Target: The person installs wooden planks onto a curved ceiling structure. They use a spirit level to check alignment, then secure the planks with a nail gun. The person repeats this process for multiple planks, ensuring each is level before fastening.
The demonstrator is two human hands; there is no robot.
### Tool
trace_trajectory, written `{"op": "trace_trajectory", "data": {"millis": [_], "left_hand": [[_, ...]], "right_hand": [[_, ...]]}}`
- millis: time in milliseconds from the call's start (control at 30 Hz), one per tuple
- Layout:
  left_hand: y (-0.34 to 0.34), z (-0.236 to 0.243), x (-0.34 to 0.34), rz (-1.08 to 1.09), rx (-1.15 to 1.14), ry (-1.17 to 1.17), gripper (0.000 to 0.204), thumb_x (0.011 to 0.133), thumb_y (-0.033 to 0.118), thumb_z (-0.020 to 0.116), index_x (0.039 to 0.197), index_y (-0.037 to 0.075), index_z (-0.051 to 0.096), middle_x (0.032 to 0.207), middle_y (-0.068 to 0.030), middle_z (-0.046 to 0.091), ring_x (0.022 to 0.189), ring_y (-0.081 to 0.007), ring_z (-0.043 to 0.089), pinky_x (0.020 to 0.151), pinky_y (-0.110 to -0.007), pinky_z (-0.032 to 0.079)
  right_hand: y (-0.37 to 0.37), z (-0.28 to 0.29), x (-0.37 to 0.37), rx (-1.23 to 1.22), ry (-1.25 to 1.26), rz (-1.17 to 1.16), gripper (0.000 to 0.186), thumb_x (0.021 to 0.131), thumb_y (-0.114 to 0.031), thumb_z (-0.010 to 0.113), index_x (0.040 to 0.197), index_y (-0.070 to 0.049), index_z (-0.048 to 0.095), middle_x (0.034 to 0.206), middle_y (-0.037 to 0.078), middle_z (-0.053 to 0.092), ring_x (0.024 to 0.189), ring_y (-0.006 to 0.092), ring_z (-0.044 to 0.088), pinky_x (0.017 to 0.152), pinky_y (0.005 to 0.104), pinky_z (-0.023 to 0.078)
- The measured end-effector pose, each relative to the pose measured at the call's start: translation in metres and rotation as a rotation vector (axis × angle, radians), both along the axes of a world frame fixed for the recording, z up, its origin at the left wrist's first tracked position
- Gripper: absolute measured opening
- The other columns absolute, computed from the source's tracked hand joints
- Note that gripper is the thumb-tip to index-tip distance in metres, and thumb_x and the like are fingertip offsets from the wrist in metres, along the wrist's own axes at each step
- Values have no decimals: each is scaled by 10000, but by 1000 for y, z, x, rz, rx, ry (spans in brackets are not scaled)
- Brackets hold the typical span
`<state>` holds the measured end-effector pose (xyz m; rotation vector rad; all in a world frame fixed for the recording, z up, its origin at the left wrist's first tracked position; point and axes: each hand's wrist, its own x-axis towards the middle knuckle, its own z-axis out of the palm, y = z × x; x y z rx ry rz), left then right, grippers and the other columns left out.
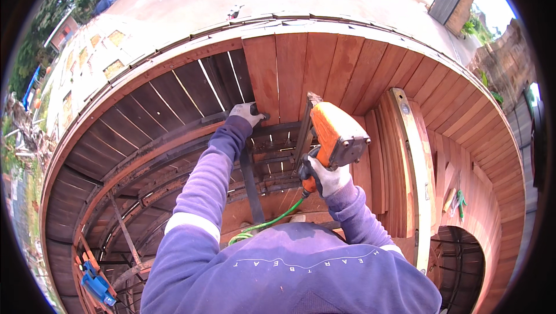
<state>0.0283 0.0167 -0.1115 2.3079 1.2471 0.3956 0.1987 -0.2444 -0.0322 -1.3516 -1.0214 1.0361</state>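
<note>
The orange nail gun [337,130] stands over the lower ends of the reddish planks [291,76], gripped in the person's gloved right hand [331,176]. The gloved left hand [248,114] is at the leftmost one's bottom corner; clasped or loose, I can't tell. A green hose [282,216] trails from the gun's handle.

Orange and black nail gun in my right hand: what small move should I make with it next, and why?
Probably shift the orange and black nail gun left toward the leftmost reddish-brown wooden board, keeping its nose clear of the gloved left hand: that hand is at the board's inner end, while the gun, gripped by the gloved right hand, shows farther right.
</note>
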Motion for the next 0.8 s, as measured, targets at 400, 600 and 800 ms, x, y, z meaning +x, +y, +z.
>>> {"op": "trace_trajectory", "data": {"millis": [400, 600, 800], "left_hand": [[7, -13, 0, 24, 18, 34, 332, 759, 321, 701, 1017, 113, 700, 959, -149, 689, 912, -324, 648, 840, -409, 507], [0, -4, 2, 19, 21, 15, 285, 771, 313, 682, 979, 119, 703, 927, -148, 688, 893, -333, 645, 804, -422, 506], [7, -16, 1, -6, 4, -24, 281, 789, 324, 665, 968, 109, 697, 925, -166, 680, 898, -344, 641, 792, -428, 505]], "right_hand": [[108, 45, -37, 666, -899, -75, 161, 861, -133, 659, 994, -42, 645, 831, 40, 644, 759, 178, 630, 696, 343, 475], [111, 26, -38, 558, -838, -43, 160, 867, -142, 671, 982, -31, 656, 750, 19, 625, 668, 155, 623, 635, 311, 493], [113, 38, -42, 702, -976, -72, 195, 860, -138, 676, 1020, -35, 637, 829, 37, 634, 739, 191, 628, 704, 328, 495]]}}
